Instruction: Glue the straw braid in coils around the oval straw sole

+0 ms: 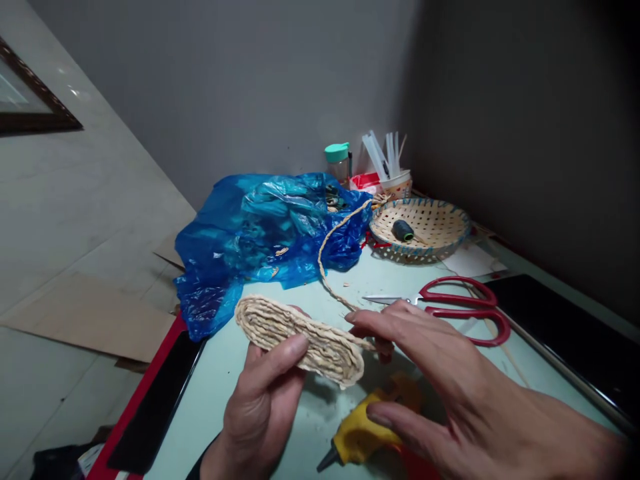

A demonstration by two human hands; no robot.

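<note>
My left hand (270, 407) grips a flat, oblong coil of pale twisted straw cord (305, 337), with the thumb on its face and the fingers behind. From the coil's right end, loose cord (327, 250) passes among the fingers of my right hand (450, 380) and runs back toward the basket. The right fingers are bent around that cord, while the thumb stands apart, over a yellow glue gun (363, 430). This gun lies on the table, partly hidden by the hand. Red-handled scissors (457, 303) rest just beyond the right hand, their blades pointing left.
A blue plastic bag (270, 227) spreads across the table's back left. Behind stand a green-lidded jar (337, 160) and a cup (399, 183) of glue sticks. A woven basket (440, 223) holds a dark thread spool (403, 231). Grey wall (300, 80) borders the back.
</note>
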